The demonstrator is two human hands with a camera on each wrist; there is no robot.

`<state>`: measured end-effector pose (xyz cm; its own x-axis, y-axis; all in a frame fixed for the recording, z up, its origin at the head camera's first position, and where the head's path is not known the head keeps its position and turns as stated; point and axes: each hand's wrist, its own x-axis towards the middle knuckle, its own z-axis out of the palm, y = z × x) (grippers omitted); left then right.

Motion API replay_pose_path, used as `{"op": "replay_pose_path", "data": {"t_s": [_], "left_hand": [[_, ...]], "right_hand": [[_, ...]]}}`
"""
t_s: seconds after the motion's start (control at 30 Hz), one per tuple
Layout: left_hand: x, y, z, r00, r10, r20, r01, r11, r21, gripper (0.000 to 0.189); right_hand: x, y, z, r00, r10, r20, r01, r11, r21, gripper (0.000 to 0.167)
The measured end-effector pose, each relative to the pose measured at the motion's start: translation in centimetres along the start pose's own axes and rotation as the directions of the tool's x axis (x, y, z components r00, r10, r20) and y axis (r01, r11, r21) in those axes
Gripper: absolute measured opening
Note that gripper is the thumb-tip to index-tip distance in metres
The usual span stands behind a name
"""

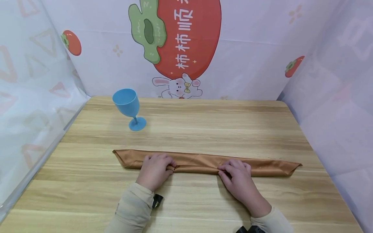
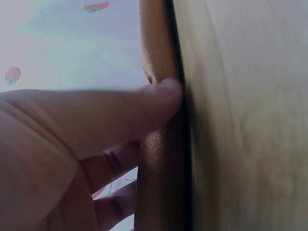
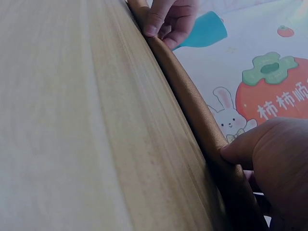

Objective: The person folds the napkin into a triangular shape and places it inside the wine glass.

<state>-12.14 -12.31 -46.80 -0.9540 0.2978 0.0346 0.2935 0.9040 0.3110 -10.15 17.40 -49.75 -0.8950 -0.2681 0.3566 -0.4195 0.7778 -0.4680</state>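
A brown satin cloth napkin [image 1: 198, 160] lies folded into a long narrow strip across the table, its near edge rolled and both ends slanting to points. Left of its middle, my left hand [image 1: 155, 170] pinches the near edge between thumb and fingers. My right hand [image 1: 237, 178] pinches the same edge right of the middle. The left wrist view has the thumb [image 2: 161, 103] pressed on the napkin's rolled edge, fingers behind it. From the right wrist, the right thumb [image 3: 236, 150] presses the roll, with the left hand [image 3: 171, 21] farther along it.
A blue plastic goblet [image 1: 128, 105] stands upright at the back left of the wooden table [image 1: 221, 126]. Behind the table hangs a white backdrop [image 1: 247, 64] printed with persimmons and a rabbit. Pale sheets hang along both sides.
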Motion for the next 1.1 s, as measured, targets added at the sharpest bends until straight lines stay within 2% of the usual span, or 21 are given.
{"op": "replay_pose_path", "data": {"t_s": [0.17, 0.37, 0.57, 0.73, 0.87, 1.1], "left_hand": [[0.03, 0.13, 0.05, 1.000, 0.000, -0.007, 0.000, 1.000, 0.008, 0.013], [-0.02, 0.07, 0.10, 1.000, 0.007, -0.026, -0.007, 1.000, -0.028, 0.012], [0.01, -0.01, 0.11, 1.000, -0.023, 0.005, 0.023, 0.998, -0.063, 0.008], [0.05, -0.03, 0.08, 0.999, -0.046, 0.020, 0.048, 0.996, -0.076, 0.008], [0.03, -0.06, 0.14, 0.998, -0.060, 0.010, 0.061, 0.997, -0.057, 0.007], [0.00, -0.08, -0.03, 0.997, -0.073, -0.011, 0.073, 0.997, -0.022, 0.004]], "right_hand": [[-0.03, 0.08, -0.02, 1.000, -0.001, 0.001, 0.001, 1.000, 0.005, 0.011], [-0.09, 0.07, -0.07, 1.000, 0.008, 0.005, -0.008, 1.000, 0.004, 0.011], [-0.04, 0.13, -0.07, 1.000, 0.012, 0.010, -0.012, 1.000, -0.002, 0.011], [0.12, 0.13, -0.03, 1.000, 0.012, -0.005, -0.012, 1.000, 0.012, 0.020], [0.15, 0.09, -0.08, 1.000, 0.021, -0.010, -0.021, 0.999, 0.028, 0.024], [0.03, 0.08, -0.15, 0.998, 0.046, 0.031, -0.047, 0.999, 0.022, 0.019]]}}
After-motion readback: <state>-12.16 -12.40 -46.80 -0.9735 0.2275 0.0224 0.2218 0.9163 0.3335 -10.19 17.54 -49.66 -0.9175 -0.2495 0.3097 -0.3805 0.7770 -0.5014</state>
